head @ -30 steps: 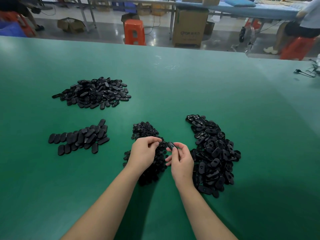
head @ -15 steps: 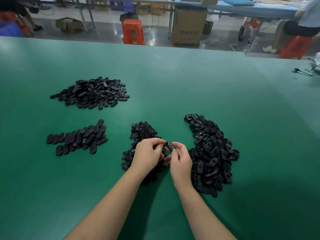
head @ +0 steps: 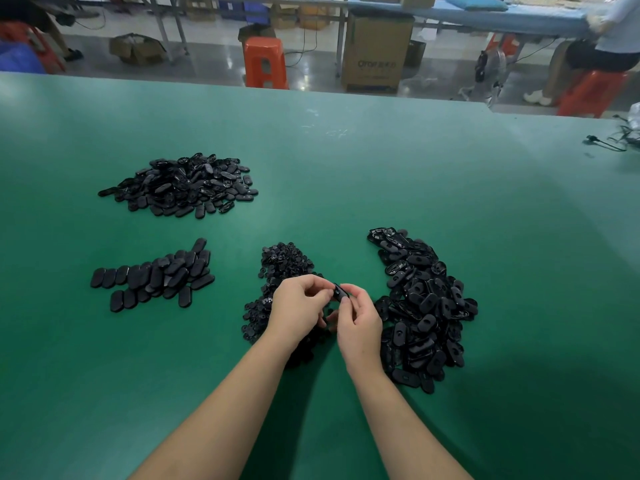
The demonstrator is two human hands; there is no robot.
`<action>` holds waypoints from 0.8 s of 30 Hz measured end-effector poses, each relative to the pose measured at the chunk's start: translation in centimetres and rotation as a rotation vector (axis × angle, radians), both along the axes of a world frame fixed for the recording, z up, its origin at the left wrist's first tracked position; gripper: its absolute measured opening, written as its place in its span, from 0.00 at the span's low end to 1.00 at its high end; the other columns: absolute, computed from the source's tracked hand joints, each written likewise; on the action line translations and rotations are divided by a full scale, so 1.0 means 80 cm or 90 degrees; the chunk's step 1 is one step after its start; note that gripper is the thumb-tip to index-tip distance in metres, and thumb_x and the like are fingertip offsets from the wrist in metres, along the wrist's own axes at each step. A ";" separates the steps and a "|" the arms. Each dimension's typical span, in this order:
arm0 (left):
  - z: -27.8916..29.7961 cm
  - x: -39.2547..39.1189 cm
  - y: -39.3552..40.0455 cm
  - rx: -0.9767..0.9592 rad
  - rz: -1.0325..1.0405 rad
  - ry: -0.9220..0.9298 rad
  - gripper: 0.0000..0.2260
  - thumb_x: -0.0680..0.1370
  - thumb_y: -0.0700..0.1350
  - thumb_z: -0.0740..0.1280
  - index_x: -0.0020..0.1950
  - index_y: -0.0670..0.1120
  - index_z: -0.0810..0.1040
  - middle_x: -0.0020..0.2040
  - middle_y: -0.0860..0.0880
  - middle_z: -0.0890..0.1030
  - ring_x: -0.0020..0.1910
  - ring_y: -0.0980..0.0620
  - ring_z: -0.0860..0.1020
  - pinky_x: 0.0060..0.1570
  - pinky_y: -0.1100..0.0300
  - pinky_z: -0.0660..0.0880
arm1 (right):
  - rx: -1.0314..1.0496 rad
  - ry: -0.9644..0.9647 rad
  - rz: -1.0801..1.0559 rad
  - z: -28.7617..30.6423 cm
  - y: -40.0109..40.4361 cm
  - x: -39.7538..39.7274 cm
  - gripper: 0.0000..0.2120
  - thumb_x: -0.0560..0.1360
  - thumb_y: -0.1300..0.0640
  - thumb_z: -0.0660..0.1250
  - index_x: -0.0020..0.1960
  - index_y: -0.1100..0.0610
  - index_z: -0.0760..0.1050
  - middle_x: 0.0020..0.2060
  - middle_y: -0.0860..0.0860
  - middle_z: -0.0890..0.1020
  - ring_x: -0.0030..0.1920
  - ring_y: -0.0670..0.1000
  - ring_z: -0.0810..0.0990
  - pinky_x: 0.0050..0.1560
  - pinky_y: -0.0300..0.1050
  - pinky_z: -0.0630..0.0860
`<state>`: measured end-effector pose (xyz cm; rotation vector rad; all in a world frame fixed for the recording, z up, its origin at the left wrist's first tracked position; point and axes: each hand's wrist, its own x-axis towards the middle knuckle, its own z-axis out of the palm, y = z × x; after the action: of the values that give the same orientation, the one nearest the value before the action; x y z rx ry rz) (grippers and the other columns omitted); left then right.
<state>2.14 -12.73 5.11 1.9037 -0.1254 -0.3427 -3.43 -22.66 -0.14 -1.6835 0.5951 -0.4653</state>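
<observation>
My right hand [head: 358, 323] pinches a small black oval plastic shell [head: 338, 292] between thumb and forefinger. My left hand [head: 298, 308] has its curled fingertips meeting that shell from the left; whether a small part sits between them is hidden. Both hands hover over a heap of small black inserts [head: 282, 263] on the green table [head: 346, 174]. A big heap of black oval shells [head: 424, 306] lies just right of my right hand.
A neat cluster of closed black oval pieces [head: 156, 277] lies at the left, and another loose heap of black pieces [head: 187, 183] sits further back left. Black cables [head: 609, 142] rest at the table's right edge. Beyond the far edge stand an orange stool [head: 265, 62] and a cardboard box [head: 375, 51].
My left hand has moved right from the insert heap until its fingertips meet the shell in my right hand. The piles have not moved.
</observation>
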 end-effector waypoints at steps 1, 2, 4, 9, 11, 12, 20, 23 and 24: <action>-0.001 0.000 -0.002 0.007 0.002 0.000 0.06 0.78 0.39 0.71 0.43 0.48 0.83 0.28 0.50 0.81 0.22 0.50 0.77 0.28 0.62 0.74 | 0.000 0.002 0.002 0.000 0.000 0.000 0.14 0.82 0.61 0.62 0.53 0.42 0.76 0.46 0.49 0.86 0.44 0.50 0.85 0.51 0.51 0.81; -0.001 0.000 -0.004 0.017 0.007 0.000 0.06 0.78 0.39 0.71 0.43 0.48 0.83 0.28 0.51 0.81 0.22 0.49 0.78 0.28 0.62 0.74 | -0.001 0.001 0.003 -0.001 0.001 0.000 0.13 0.82 0.61 0.62 0.54 0.43 0.76 0.47 0.48 0.86 0.46 0.50 0.84 0.52 0.50 0.81; -0.002 0.001 -0.007 0.041 0.013 -0.005 0.06 0.77 0.38 0.70 0.42 0.48 0.82 0.31 0.51 0.83 0.23 0.49 0.79 0.27 0.62 0.75 | -0.010 -0.006 0.003 0.000 0.001 0.000 0.14 0.82 0.62 0.62 0.53 0.42 0.76 0.47 0.45 0.86 0.48 0.47 0.84 0.52 0.44 0.80; -0.001 0.001 -0.013 0.098 0.023 -0.038 0.06 0.77 0.40 0.70 0.42 0.49 0.83 0.38 0.51 0.84 0.32 0.49 0.82 0.38 0.53 0.82 | -0.023 -0.013 0.015 0.001 0.000 -0.001 0.14 0.81 0.63 0.63 0.55 0.44 0.77 0.49 0.36 0.83 0.52 0.33 0.80 0.51 0.27 0.73; -0.001 0.002 -0.014 0.107 0.028 -0.041 0.05 0.77 0.41 0.70 0.43 0.49 0.83 0.38 0.52 0.84 0.35 0.49 0.82 0.41 0.51 0.82 | -0.025 -0.014 0.021 -0.001 -0.001 -0.001 0.12 0.81 0.62 0.63 0.57 0.47 0.78 0.49 0.36 0.82 0.52 0.32 0.80 0.50 0.24 0.72; -0.001 0.002 -0.015 0.107 0.029 -0.040 0.05 0.77 0.40 0.71 0.43 0.49 0.83 0.38 0.52 0.84 0.36 0.50 0.82 0.42 0.51 0.82 | -0.026 -0.014 0.024 -0.003 -0.002 -0.001 0.12 0.82 0.62 0.63 0.58 0.48 0.78 0.49 0.37 0.83 0.53 0.32 0.80 0.50 0.24 0.72; 0.002 0.003 -0.018 0.188 0.012 -0.113 0.05 0.76 0.42 0.70 0.43 0.51 0.84 0.37 0.57 0.82 0.37 0.57 0.80 0.40 0.59 0.78 | -0.016 -0.005 0.024 -0.010 -0.004 0.002 0.12 0.82 0.61 0.62 0.62 0.52 0.79 0.55 0.44 0.84 0.58 0.40 0.81 0.59 0.37 0.77; 0.002 0.001 -0.021 0.192 0.023 -0.110 0.05 0.77 0.42 0.70 0.44 0.50 0.84 0.38 0.57 0.82 0.37 0.58 0.80 0.39 0.61 0.77 | -0.012 -0.002 0.024 -0.010 -0.005 0.002 0.12 0.83 0.60 0.62 0.63 0.53 0.79 0.55 0.45 0.84 0.58 0.41 0.81 0.61 0.40 0.78; 0.001 0.001 -0.021 0.183 0.030 -0.100 0.05 0.77 0.42 0.71 0.43 0.50 0.84 0.38 0.56 0.83 0.37 0.58 0.80 0.39 0.62 0.77 | -0.009 -0.002 0.024 -0.010 -0.005 0.002 0.12 0.83 0.60 0.62 0.63 0.53 0.79 0.56 0.45 0.84 0.58 0.41 0.81 0.61 0.41 0.78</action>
<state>2.25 -14.45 5.22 2.2138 -0.1417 -0.1849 -3.25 -23.09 -0.97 -1.7047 0.5578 -0.4461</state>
